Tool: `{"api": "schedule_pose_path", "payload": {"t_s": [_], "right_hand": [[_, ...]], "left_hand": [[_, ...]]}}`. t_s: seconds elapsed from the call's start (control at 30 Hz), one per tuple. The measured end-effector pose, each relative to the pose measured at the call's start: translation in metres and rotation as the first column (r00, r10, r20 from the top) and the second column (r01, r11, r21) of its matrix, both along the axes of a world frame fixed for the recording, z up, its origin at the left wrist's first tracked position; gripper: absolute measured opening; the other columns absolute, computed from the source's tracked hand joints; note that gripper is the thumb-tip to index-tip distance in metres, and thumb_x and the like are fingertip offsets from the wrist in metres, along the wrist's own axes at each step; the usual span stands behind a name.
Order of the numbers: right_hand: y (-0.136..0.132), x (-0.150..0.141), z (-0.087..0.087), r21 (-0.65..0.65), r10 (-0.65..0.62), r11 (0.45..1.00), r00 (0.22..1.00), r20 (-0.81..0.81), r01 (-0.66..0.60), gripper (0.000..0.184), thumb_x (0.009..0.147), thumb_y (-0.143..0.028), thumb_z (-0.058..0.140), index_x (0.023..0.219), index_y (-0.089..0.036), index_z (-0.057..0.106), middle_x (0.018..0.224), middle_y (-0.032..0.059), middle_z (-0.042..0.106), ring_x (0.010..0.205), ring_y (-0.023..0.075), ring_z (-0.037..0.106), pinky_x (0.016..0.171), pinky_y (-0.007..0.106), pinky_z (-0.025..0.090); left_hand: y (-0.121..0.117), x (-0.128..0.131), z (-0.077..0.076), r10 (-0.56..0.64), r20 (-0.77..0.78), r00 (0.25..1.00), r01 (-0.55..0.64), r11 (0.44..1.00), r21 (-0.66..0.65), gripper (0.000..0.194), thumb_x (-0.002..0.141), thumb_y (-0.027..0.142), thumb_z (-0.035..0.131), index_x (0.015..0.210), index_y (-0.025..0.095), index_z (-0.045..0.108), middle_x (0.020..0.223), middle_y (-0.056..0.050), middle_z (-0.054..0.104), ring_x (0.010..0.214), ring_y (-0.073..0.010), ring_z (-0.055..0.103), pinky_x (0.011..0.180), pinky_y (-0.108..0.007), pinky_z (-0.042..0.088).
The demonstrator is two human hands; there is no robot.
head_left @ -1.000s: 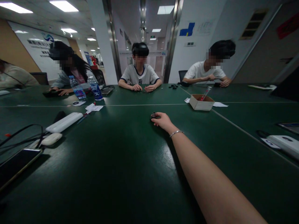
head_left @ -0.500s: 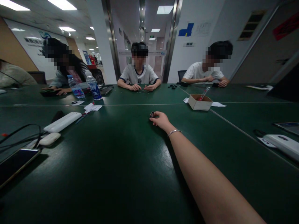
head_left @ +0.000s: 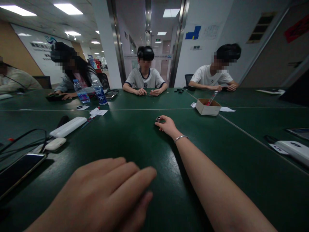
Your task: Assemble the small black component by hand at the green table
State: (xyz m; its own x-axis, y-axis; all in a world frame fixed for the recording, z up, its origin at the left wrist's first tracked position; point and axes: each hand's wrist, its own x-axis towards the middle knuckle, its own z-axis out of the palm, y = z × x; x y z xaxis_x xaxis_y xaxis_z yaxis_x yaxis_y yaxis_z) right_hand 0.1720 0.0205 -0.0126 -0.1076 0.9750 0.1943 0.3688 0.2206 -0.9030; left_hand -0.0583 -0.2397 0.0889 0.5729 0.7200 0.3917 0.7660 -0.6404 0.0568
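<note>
My right hand (head_left: 167, 125) reaches out over the green table, a silver bangle at its wrist. Its thumb and fingers pinch a small shiny metal cylinder (head_left: 158, 119) with a dark hollow top; the fingers hide its lower part. Large and close at the lower left is my left hand (head_left: 103, 190), its back turned up. The fingers are loosely bent and point right, with a gap between index finger and thumb. I see nothing in it, though the palm is hidden.
A small open box (head_left: 208, 108) holding a clear tube-like item stands right of my right hand. On the left lie a phone (head_left: 21, 170), cables and a white device (head_left: 69, 126); two bottles (head_left: 98, 92) stand farther back. Several people sit across the table (head_left: 135, 141).
My left hand has come into view at the lower left. My right hand stays in about the same place, and the metal cylinder's hollow top now shows more clearly.
</note>
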Motion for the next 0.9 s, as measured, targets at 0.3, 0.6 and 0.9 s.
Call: {"api": "schedule_pose_path", "payload": {"t_s": [0.3, 0.6, 0.9], "right_hand": [[0.004, 0.000, -0.004, 0.090, -0.021, 0.996, 0.999, -0.024, 0.023, 0.019, 0.079, -0.020, 0.070, 0.095, -0.014, 0.062, 0.090, 0.0011, 0.061, 0.037, 0.0017, 0.049, 0.033, 0.013, 0.037], [0.004, -0.002, -0.001, 0.076, -0.067, 0.995, 0.993, 0.099, 0.060, 0.010, 0.077, -0.009, 0.068, 0.085, -0.014, 0.064, 0.084, 0.0009, 0.059, 0.043, 0.0051, 0.057, 0.036, 0.012, 0.038], [0.000, -0.003, 0.006, -0.018, -0.033, 0.999, 0.995, 0.099, 0.035, 0.008, 0.076, -0.009, 0.072, 0.079, -0.013, 0.065, 0.062, -0.0012, 0.059, 0.042, 0.0077, 0.055, 0.036, 0.013, 0.038]], "left_hand": [[0.183, 0.068, -0.013, 0.028, 0.081, 0.996, -0.019, 0.994, -0.109, 0.023, 0.083, 0.029, 0.058, 0.104, 0.022, 0.064, 0.106, -0.009, 0.061, 0.104, -0.0268, 0.055, 0.097, -0.039, 0.043], [0.257, 0.093, -0.081, 0.156, 0.668, 0.728, -0.006, 0.975, -0.222, 0.035, 0.085, 0.028, 0.058, 0.119, 0.022, 0.056, 0.117, -0.008, 0.055, 0.103, -0.0196, 0.058, 0.092, -0.034, 0.049], [0.264, 0.076, -0.100, 0.189, 0.775, 0.603, 0.185, 0.912, -0.366, 0.021, 0.079, 0.019, 0.062, 0.099, 0.019, 0.066, 0.097, -0.005, 0.066, 0.090, -0.0172, 0.064, 0.086, -0.031, 0.052]]}}
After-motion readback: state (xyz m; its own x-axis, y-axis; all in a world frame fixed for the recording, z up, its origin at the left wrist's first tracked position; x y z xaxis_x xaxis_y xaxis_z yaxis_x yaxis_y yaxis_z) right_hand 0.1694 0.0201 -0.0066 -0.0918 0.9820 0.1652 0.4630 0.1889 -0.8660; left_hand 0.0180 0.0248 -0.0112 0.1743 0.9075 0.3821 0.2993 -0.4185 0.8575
